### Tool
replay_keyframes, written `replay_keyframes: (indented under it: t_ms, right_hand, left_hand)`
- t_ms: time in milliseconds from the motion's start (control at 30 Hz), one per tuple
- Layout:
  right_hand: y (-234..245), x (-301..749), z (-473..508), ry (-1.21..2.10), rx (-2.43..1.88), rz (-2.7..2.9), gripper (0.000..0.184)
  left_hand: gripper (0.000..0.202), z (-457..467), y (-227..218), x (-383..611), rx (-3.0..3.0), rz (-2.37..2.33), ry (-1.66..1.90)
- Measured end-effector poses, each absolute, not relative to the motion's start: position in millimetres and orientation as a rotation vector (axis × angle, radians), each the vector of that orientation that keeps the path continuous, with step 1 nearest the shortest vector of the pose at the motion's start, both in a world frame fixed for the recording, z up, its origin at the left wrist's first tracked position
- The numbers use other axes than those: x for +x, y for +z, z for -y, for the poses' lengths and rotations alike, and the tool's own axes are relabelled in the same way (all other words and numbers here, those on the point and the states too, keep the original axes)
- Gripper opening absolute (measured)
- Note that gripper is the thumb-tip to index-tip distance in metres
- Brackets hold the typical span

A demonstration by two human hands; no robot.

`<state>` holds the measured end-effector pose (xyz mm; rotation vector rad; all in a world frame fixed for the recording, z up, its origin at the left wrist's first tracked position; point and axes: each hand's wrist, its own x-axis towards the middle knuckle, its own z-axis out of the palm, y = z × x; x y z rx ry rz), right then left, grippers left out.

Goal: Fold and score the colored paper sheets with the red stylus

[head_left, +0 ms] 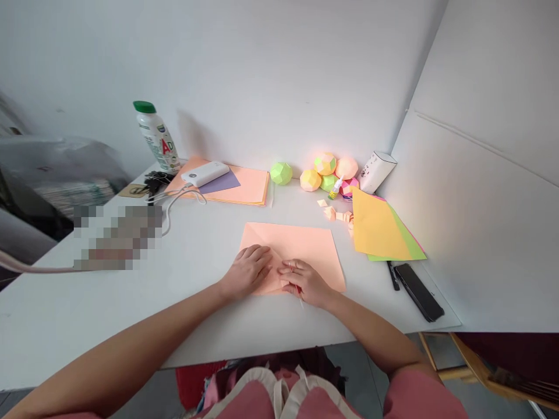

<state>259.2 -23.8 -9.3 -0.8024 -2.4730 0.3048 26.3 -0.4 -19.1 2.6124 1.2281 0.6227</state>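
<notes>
The left hand [247, 272] lies palm down, fingers together and slightly bent, over the left part of a peach rectangular sheet of paper [314, 244]; it grasps no object. The right hand [305, 282] is closed around a thin red-and-white rod [299, 294], which passes between its fingers at a tilt; its fingertips rest on the same sheet, just beside the left hand. The sheet lies flat on a white tabletop [205, 256], in front of the person, with a diagonal line running from its far left corner toward the hands.

Beyond the sheet, toward the right, are small folded peach paper pieces [331, 213]. Behind these, a small yellow-green bottle with a white nozzle [334, 191] leans against a cluster of multicoloured faceted paper balls [310, 180]. A single light-green faceted paper ball [280, 173] sits apart to the left.

To the right, a yellow paper sheet [378, 227] overlaps a green paper sheet [406, 235]. A black rectangular phone [419, 292] lies nearer the edge.

At far left, a stack of peach paper [248, 189] carries a purple paper sheet [222, 181] and a white power bank [207, 173]. A white bottle with a green cap [157, 139] stands beside the stack.
</notes>
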Motion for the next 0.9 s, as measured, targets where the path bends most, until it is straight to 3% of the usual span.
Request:
replay_keyframes:
  t_ms: [200, 567, 733, 900]
  right_hand:
    - [-7.9, 262.5, 24.8, 0.075, -0.765, 2.43, 0.017]
    - [21.8, 333.8, 1.6, -0.149, -1.101, 1.759, 0.016]
    - [37.6, 355.9, -3.5, -0.007, -1.198, 1.656, 0.023]
    - [31.2, 325.0, 10.5, 0.337, -1.28, 1.582, 0.03]
  left_hand:
    - [0.063, -9.5, -33.8, 19.9, 2.671, -1.199, 0.558]
    - [0.057, -26.2, -32.7, 1.5, 2.546, -1.357, 0.559]
    - [0.055, -27.4, -23.6, 1.4, 2.404, -1.356, 0.679]
    - [0.049, -13.8, -3.9, 11.3, 2.165, -1.313, 0.872]
